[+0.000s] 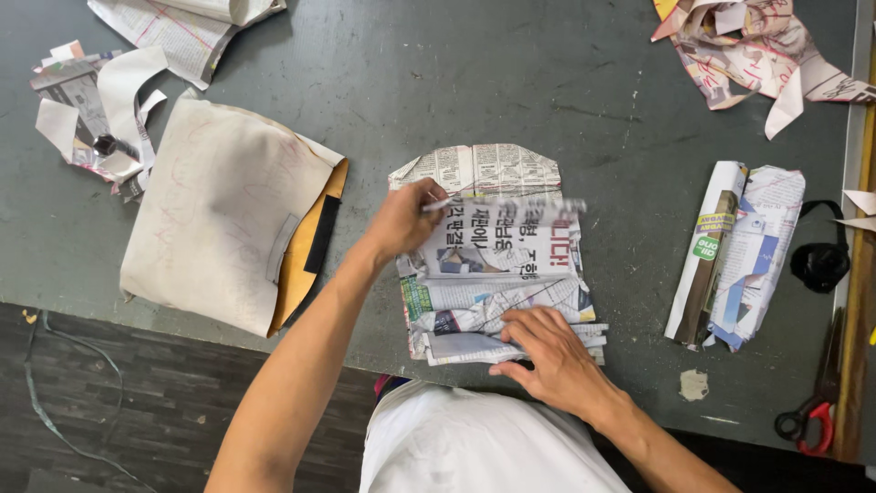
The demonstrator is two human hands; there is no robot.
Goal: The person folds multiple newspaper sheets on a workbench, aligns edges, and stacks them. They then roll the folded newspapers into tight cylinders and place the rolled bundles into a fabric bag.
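A dark green table fills most of the frame, and at upper left on it lies a cream bag with a tan lining showing at its right edge. In the centre sits a stack of newspaper sheets, its long axis running from the top of the frame toward the bottom edge, the folded flap end pointing up. To its right lies a rolled newspaper bundle (also lengthwise up the frame). The left hand reaches in from lower left, fingers curled and pinching the top sheet's left edge, which is blurred. The right hand lies flat at the stack's lower edge, fingers together and pressing down. Red-handled scissors rest at lower right.
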